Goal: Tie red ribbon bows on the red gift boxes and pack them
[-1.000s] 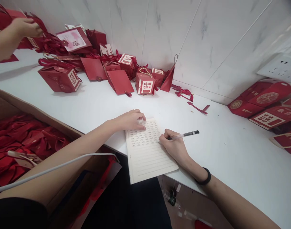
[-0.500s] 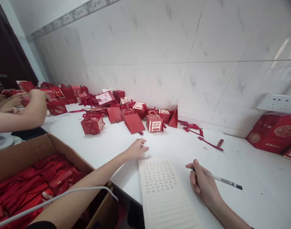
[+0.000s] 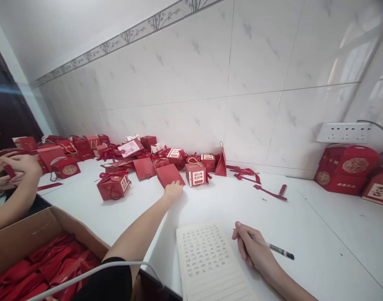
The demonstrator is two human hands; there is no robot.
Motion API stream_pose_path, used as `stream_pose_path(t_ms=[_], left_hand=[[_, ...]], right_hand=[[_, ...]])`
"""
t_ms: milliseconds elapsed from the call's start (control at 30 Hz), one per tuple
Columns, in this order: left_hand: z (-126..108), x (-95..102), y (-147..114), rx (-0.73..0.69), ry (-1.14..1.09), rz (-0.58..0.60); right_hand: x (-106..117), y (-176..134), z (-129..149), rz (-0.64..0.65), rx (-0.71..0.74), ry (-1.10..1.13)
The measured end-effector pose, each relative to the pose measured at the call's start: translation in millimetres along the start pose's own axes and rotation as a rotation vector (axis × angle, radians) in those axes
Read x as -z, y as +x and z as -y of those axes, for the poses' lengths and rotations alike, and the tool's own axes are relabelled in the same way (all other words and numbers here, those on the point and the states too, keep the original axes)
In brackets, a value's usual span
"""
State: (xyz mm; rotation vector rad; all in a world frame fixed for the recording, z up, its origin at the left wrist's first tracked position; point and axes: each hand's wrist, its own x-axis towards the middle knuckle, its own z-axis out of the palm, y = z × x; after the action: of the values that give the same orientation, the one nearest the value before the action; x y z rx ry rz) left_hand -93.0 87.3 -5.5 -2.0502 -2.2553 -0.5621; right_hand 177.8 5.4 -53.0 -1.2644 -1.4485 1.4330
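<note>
My left hand [image 3: 174,190] reaches across the white table, its fingers curled at the front lower edge of a plain red gift box [image 3: 167,174] lying tilted. Those fingertips are partly hidden. Just right of it stands a red gift box with white character panel and rope handle [image 3: 196,174]. In my right hand [image 3: 251,244] is a clear pen with a dark end [image 3: 281,251], its tip pointing left above the table. Between my arms lies an open lined notebook [image 3: 207,255], its upper rows filled with handwritten characters.
Many red boxes with ribbons [image 3: 145,168] line the wall. Loose red ribbons [image 3: 269,192] lie to the right. A cardboard carton [image 3: 31,223] of red pieces stands lower left, crossed by a white cable [image 3: 85,276]. Another person's hands [image 3: 17,171] work at far left.
My left hand has moved forward from above the notebook to the plain red box. My right hand keeps the pen. The other person's hands have drawn back, and the view has shifted.
</note>
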Motion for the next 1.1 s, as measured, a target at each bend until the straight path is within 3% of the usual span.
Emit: stream_pose_path(t_ms=[133, 333, 467, 567, 667, 833, 967, 1100], left_hand=[[4.5, 32.3, 10.4, 0.059, -0.039, -0.082], [19.4, 114.7, 26.3, 0.197, -0.185, -0.263], [15.2, 164.2, 0.9, 0.176, -0.365, -0.306], [3.4, 187.5, -36.5, 0.094, -0.678, -0.254], [-9.9, 199.0, -78.2, -0.010, -0.998, -0.136], [-24.5, 200.8, -128.0, -0.008, -1.054, 0.097], [-36.5, 190.8, -142.5, -0.068, -1.062, 0.165], [-50.4, 179.9, -144.5, -0.010, -1.044, 0.082]], right_hand=[[0.0, 1.4, -2.9, 0.017, 0.031, -0.005], [-2.1, -1.0, -5.5, 0.047, 0.087, -0.010], [-4.9, -11.9, -1.9, 0.034, 0.136, -0.006], [-8.5, -19.2, 9.3, 0.021, 0.251, -0.047], [-16.8, -20.9, 34.1, 0.025, 0.498, -0.150], [-46.4, -24.5, 95.6, 0.072, 0.837, -0.204], [-70.0, -41.8, 131.6, 0.222, 0.920, -0.115], [-77.5, -56.2, 138.7, 0.186, 0.904, -0.161]])
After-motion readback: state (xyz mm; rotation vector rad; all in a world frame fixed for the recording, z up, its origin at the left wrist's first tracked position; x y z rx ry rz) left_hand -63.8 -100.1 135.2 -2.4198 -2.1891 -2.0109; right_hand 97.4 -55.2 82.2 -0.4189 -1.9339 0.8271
